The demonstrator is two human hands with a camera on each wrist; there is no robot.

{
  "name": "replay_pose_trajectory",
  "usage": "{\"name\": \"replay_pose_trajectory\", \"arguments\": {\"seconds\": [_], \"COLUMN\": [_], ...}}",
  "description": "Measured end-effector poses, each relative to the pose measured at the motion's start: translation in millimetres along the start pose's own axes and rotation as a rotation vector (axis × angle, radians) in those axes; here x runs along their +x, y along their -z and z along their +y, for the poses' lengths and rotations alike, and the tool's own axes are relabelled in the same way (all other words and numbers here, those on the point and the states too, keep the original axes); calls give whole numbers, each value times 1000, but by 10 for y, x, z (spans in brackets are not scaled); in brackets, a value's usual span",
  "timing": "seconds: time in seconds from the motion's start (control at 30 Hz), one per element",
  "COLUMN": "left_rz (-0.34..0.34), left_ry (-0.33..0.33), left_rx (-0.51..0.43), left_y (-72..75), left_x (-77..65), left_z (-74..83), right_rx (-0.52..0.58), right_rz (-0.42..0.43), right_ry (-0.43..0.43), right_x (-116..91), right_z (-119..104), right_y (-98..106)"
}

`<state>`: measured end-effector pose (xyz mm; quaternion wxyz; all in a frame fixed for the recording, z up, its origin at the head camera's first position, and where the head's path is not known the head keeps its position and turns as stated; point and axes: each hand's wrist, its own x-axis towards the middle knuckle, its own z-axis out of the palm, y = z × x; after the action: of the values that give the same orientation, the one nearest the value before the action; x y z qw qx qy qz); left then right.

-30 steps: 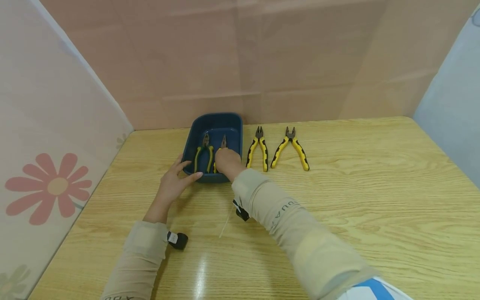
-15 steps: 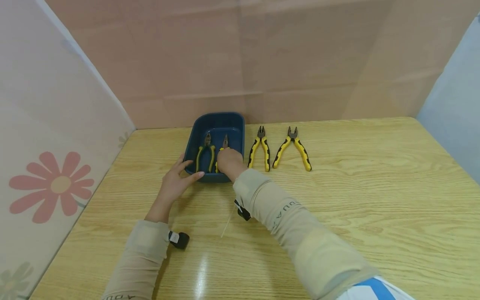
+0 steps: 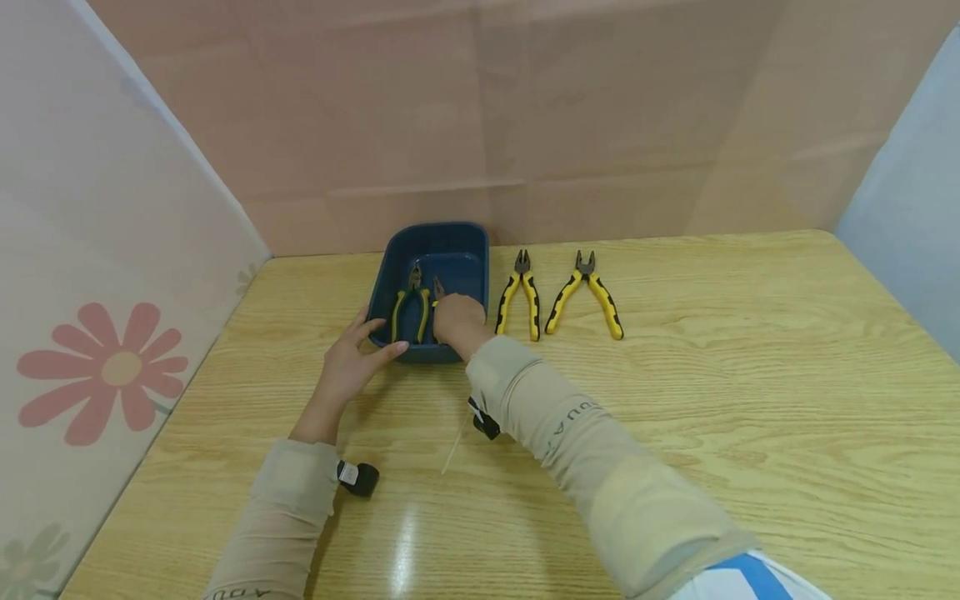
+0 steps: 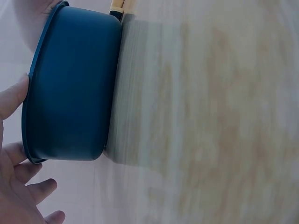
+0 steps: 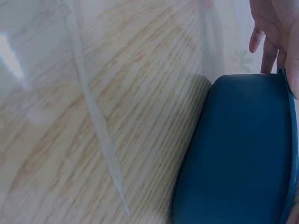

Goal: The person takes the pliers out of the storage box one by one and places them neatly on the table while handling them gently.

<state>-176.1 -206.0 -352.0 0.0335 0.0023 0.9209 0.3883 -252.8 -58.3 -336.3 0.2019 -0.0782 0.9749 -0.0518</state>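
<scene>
A dark blue tub (image 3: 465, 242) stands near the back edge of the table. My right hand (image 3: 459, 317) reaches inside and grips a pair of pliers (image 3: 439, 288) with a pointed nose; its handles are mostly hidden under the hand. Left of it in the tub lies a second pair of pliers (image 3: 412, 304) with green-and-yellow handles spread apart. My left hand (image 3: 348, 358) rests on the tub's near-left corner, thumb on the front rim and a finger over the left rim. The left wrist view shows its other fingers (image 4: 42, 190) spread beside the tub.
Right of the tub, combination pliers (image 3: 520, 296) with yellow-and-black handles lie on the wooden table (image 3: 712, 400), with another such pair (image 3: 584, 296) further right. A pinkish backdrop (image 3: 405, 125) rises behind. A thin pale strip (image 5: 98, 116) hangs near my right wrist.
The nose of the pliers in my right hand has swung left, toward the second pair in the tub. My left hand has stayed at the tub's corner.
</scene>
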Motion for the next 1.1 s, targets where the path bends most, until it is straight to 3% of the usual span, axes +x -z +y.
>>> {"name": "replay_pose_trajectory", "arguments": {"seconds": [0.23,0.37,0.53,0.73,0.97,1.1], "left_rz": [-3,-11,-16,-20,-20,-19], "left_ry": [-5,-1,-7,-10,-2,0], "left_rx": [3,2,6,10,13,21], "left_y": [-3,-12,-17,-18,-20,-24], "left_x": [15,13,8,15,39,50], "left_z": [-4,9,14,12,-12,-22], "right_rx": [69,172,199,263,466,658], "right_rz": [7,-48,-118,-117,-151,-178], "right_ry": [57,79,110,113,45,8], "right_x": [-8,-24,-31,-12,18,2], "right_z": [58,107,144,175,176,192], "right_y": [24,85,161,187,219,236]}}
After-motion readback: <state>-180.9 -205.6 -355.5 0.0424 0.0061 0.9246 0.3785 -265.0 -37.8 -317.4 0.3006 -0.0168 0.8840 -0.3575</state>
